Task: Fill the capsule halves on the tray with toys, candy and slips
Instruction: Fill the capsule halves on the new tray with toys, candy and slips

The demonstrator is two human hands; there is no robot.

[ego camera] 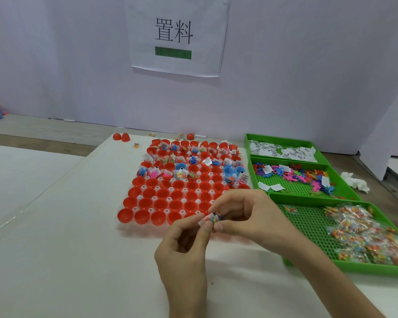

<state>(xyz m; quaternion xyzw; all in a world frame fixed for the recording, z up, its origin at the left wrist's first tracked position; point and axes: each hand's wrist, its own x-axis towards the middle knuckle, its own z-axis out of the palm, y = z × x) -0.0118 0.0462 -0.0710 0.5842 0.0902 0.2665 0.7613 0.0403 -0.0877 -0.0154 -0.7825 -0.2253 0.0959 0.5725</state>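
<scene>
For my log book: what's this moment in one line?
left hand, right hand: pinch packet | near halves: empty | far halves: mostly filled

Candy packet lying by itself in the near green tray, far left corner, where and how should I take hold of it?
Come from straight above. The candy packet lies flat on the mesh floor of the near green tray, apart from the pile and close to the far wall, so a sideways reach looks awkward. Pinch an edge of its film between thumb and forefinger.

Bright, even, diffuse light; soft shadows and one glare streak on the surface; edges bend, detail slightly soft.
</scene>
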